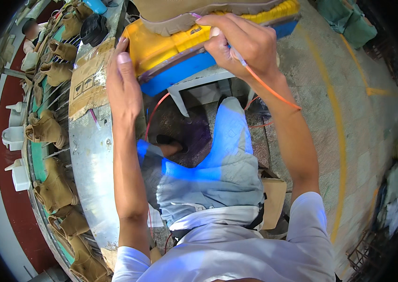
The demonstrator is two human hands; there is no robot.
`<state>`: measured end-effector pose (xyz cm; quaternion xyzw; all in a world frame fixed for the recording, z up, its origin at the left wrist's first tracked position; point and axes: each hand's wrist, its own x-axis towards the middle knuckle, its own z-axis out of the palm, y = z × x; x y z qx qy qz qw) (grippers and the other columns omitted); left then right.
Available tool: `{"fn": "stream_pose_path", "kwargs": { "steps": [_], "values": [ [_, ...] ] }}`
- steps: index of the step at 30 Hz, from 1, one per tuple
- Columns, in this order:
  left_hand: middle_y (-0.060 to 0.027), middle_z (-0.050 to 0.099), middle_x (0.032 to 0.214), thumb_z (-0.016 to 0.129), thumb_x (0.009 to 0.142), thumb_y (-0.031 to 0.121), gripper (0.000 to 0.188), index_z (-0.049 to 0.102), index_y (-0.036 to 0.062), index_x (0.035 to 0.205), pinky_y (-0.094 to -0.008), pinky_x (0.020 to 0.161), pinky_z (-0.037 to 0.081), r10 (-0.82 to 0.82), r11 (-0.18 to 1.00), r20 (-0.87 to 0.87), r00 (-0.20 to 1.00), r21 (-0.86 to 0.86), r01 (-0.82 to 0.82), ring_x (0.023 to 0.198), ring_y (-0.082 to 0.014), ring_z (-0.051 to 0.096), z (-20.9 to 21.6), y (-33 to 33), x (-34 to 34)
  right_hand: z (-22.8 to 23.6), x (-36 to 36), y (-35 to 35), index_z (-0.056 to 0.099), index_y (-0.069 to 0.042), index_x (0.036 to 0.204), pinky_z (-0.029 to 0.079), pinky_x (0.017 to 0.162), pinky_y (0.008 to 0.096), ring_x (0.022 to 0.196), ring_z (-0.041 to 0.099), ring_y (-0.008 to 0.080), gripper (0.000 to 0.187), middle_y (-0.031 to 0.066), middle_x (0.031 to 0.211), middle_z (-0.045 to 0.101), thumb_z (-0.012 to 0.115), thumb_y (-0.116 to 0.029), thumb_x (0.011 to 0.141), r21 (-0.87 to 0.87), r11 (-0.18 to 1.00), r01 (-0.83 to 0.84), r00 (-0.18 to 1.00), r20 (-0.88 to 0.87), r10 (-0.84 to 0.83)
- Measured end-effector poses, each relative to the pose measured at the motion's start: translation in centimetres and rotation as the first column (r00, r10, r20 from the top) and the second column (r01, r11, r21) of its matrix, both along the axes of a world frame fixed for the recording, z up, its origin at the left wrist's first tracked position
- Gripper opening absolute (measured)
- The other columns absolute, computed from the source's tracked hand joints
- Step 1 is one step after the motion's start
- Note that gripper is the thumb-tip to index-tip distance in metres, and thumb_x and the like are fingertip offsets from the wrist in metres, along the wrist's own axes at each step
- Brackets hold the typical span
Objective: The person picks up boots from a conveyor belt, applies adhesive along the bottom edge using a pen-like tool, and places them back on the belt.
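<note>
At the top edge, a tan shoe (161, 10) with a grey-brown sole (163, 27) rests against a yellow block (149, 50) on a blue base (161, 79). My left hand (123, 87) lies with its fingers stretched along the block's left end, gripping nothing. In my right hand (248, 44) a slim pen-like tool (237, 55) is pinched between thumb and fingers. Its purplish tip is at the sole's edge, and a long orange tail (272, 87) runs back over my wrist. The shoe's upper part is cut off by the picture's edge.
To the left, a metal bench (91, 157) carries cardboard (88, 87) and a pink-purple pen-like stick (95, 118). Beyond it stands a green rack (36, 155) with several tan shoes (55, 185). White bottles (19, 175) line its far side. Farther back is another person (30, 35).
</note>
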<state>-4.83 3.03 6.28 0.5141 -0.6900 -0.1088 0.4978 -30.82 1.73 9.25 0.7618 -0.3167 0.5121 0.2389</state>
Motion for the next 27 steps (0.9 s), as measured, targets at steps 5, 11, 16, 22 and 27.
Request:
{"fn": "stream_pose_path", "kwargs": {
  "steps": [5,11,16,22,27],
  "values": [
    [-0.0240,0.061,0.140,0.038,0.112,0.037,0.052,0.060,-0.0015,0.138,-0.0442,0.111,0.043,0.176,0.979,0.100,0.979,-0.126,-0.163,0.128,-0.0410,0.057,-0.9,-1.6,-1.3,1.2,-1.9,-0.6,0.075,-0.010,0.102,0.052,0.055,0.0318,0.060,0.065,0.0225,0.024,0.0067,0.073,0.066,0.065,-0.005,0.081,-0.005,0.998,-0.070,0.997,-0.018,0.069],
    [-0.0195,0.069,0.125,0.032,0.115,0.038,0.053,0.061,0.0005,0.140,-0.0346,0.100,0.049,0.162,0.974,0.112,0.980,-0.176,-0.141,0.111,-0.0250,0.065,-1.2,-3.1,-0.5,1.4,-2.6,-0.2,0.074,-0.007,0.105,0.054,0.057,0.0316,0.063,0.067,0.0221,0.023,0.0065,0.075,0.068,0.064,-0.006,0.083,0.014,0.998,-0.064,0.998,-0.028,0.065],
    [-0.0205,0.070,0.124,0.034,0.114,0.034,0.050,0.062,0.0000,0.138,-0.0358,0.097,0.051,0.128,0.986,0.063,0.990,-0.115,-0.120,0.109,-0.0291,0.067,-0.9,-3.5,-0.7,0.1,-3.8,0.2,0.074,-0.006,0.105,0.054,0.057,0.0309,0.062,0.068,0.0203,0.026,0.0052,0.075,0.069,0.063,-0.004,0.081,0.032,0.999,0.040,0.999,-0.024,-0.039],
    [-0.0199,0.070,0.121,0.029,0.115,0.035,0.053,0.062,0.0012,0.139,-0.0346,0.094,0.050,0.082,0.990,0.071,0.994,-0.122,-0.073,0.105,-0.0277,0.068,-1.0,-4.3,-0.2,-0.6,-6.7,1.3,0.075,-0.007,0.105,0.054,0.058,0.0287,0.062,0.068,0.0186,0.030,0.0038,0.075,0.071,0.061,-0.001,0.079,0.020,0.991,0.135,0.991,-0.019,-0.135],
    [-0.0193,0.067,0.131,0.024,0.115,0.040,0.059,0.060,0.0023,0.142,-0.0349,0.108,0.043,-0.044,0.997,0.058,0.997,-0.055,0.047,0.123,-0.0284,0.062,-1.1,-6.8,1.2,0.6,-9.5,3.4,0.076,-0.008,0.103,0.051,0.055,0.0278,0.059,0.066,0.0181,0.030,0.0030,0.072,0.068,0.063,-0.001,0.076,0.064,0.988,0.139,0.990,-0.015,-0.138]
  ]
}}
